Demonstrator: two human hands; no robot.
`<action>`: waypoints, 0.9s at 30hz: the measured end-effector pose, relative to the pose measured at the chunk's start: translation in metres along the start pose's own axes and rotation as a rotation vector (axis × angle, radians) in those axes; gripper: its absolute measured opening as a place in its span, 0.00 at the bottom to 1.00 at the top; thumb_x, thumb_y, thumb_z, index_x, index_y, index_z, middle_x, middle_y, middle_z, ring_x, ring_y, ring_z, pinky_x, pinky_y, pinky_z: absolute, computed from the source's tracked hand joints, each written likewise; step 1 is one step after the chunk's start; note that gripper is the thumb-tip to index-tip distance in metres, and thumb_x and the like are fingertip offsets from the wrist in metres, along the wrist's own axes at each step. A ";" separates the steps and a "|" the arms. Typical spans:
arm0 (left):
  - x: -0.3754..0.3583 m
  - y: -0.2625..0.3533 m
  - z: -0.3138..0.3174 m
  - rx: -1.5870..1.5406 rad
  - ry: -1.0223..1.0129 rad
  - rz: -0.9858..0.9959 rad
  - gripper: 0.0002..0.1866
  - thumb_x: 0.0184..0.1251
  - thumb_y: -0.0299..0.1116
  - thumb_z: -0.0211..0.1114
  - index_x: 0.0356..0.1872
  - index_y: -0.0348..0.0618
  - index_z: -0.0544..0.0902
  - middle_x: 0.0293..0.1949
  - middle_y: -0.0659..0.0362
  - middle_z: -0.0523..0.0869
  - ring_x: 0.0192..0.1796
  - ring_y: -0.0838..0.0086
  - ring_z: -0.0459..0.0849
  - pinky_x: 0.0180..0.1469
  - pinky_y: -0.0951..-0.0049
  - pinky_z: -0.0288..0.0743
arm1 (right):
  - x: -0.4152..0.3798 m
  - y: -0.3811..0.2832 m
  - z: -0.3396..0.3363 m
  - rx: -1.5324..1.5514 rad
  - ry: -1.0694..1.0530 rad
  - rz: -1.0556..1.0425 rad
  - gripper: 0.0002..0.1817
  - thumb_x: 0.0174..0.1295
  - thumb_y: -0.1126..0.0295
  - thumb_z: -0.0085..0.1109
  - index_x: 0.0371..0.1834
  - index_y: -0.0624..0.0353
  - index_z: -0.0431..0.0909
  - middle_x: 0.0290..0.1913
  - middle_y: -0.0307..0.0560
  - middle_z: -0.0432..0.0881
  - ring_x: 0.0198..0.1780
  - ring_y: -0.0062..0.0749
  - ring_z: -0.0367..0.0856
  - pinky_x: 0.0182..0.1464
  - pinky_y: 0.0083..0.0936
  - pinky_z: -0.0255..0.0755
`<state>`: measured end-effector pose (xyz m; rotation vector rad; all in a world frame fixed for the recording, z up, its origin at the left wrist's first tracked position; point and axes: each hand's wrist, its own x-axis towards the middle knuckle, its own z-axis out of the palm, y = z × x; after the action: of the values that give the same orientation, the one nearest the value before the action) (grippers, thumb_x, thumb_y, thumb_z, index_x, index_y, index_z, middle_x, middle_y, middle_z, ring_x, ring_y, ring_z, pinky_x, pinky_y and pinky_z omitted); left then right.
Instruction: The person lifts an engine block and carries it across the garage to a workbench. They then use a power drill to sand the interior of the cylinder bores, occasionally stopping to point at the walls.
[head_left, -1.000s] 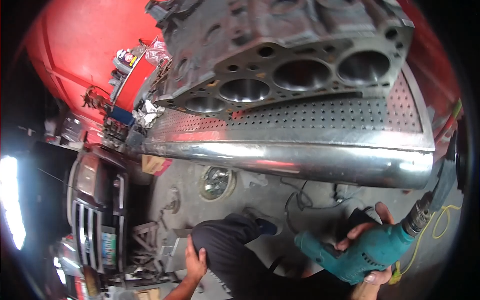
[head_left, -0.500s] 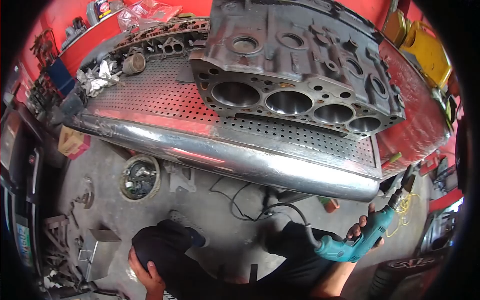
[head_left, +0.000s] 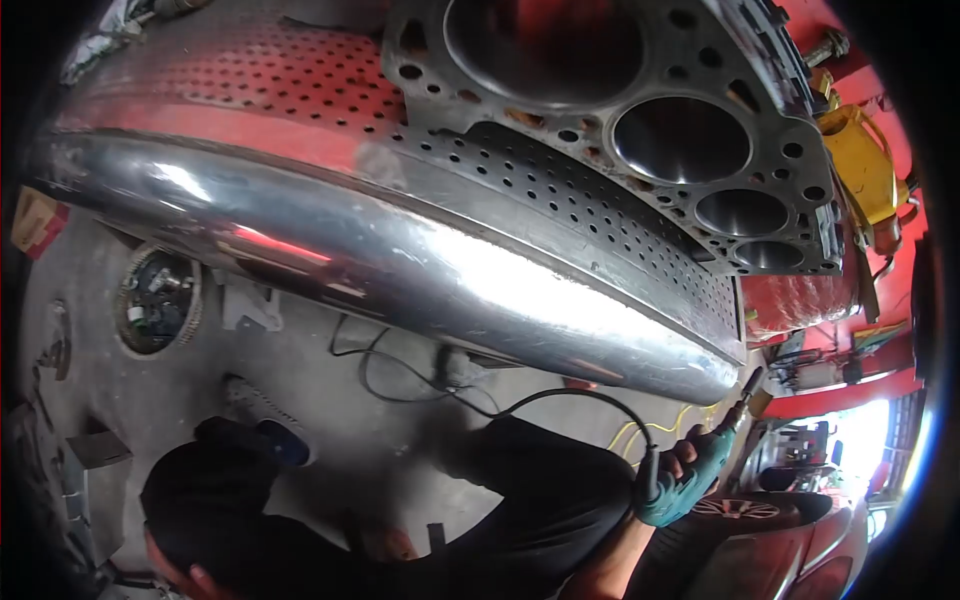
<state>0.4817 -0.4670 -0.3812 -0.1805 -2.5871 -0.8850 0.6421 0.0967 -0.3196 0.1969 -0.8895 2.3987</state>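
My right hand (head_left: 682,462) is wrapped round the handle of a teal power drill (head_left: 706,466), beyond the right end of the bench's metal edge. A dark attachment in the chuck points up and to the right, and a black cord runs from the grip. My left hand (head_left: 180,572) rests against my bent knee at the lower left, its fingers lying loose and partly cut off by the frame. Ahead stands an engine block (head_left: 590,125) with its round cylinder bores facing me. The drill is apart from it.
Under the block is a perforated metal bench top (head_left: 300,90) with a thick rounded steel edge (head_left: 400,250). On the floor are a basket of parts (head_left: 190,310), the looped black cord (head_left: 385,385) and a metal box (head_left: 97,460). A yellow container (head_left: 860,160) stands at right.
My view has turned and come closer to the bench, so the block looms larger. My right hand still holds the drill. My left hand shows less at the bottom left.
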 end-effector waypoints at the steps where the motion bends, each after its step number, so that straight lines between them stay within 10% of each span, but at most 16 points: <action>1: -0.004 -0.002 0.002 0.022 -0.011 0.032 0.27 0.77 0.45 0.55 0.69 0.39 0.70 0.60 0.36 0.79 0.55 0.40 0.82 0.54 0.43 0.78 | 0.002 0.001 -0.002 -0.034 -0.004 -0.020 0.42 0.71 0.51 0.58 0.79 0.63 0.51 0.58 0.55 0.77 0.45 0.43 0.79 0.48 0.39 0.72; 6: -0.032 -0.047 -0.005 0.188 -0.025 0.238 0.30 0.79 0.49 0.52 0.72 0.38 0.66 0.66 0.33 0.72 0.60 0.39 0.80 0.57 0.44 0.76 | -0.027 -0.024 -0.056 -0.131 0.054 -0.009 0.50 0.67 0.37 0.56 0.80 0.62 0.50 0.56 0.54 0.79 0.42 0.41 0.82 0.43 0.42 0.67; 14: -0.003 0.013 0.007 -0.248 -0.002 -0.206 0.40 0.73 0.52 0.55 0.72 0.25 0.63 0.68 0.34 0.71 0.68 0.45 0.74 0.70 0.49 0.65 | -0.018 -0.008 -0.034 -0.086 0.076 -0.094 0.46 0.68 0.42 0.55 0.77 0.65 0.52 0.54 0.63 0.78 0.39 0.49 0.82 0.43 0.44 0.69; 22: -0.008 0.008 0.004 0.026 0.014 -0.056 0.28 0.78 0.33 0.51 0.74 0.29 0.63 0.73 0.40 0.68 0.74 0.50 0.66 0.77 0.56 0.53 | -0.013 -0.009 -0.025 0.032 -0.022 -0.202 0.46 0.66 0.47 0.61 0.77 0.65 0.52 0.52 0.58 0.78 0.43 0.44 0.81 0.45 0.42 0.70; 27: 0.024 0.054 -0.006 -0.185 0.059 -0.140 0.24 0.72 0.29 0.58 0.67 0.31 0.73 0.55 0.45 0.83 0.59 0.59 0.80 0.66 0.62 0.69 | -0.002 -0.047 -0.010 0.098 -0.111 -0.287 0.44 0.69 0.55 0.62 0.78 0.68 0.51 0.47 0.51 0.77 0.40 0.34 0.82 0.39 0.35 0.76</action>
<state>0.4747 -0.4280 -0.3365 -0.0235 -2.4867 -1.1630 0.6703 0.1317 -0.3017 0.4673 -0.7367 2.1806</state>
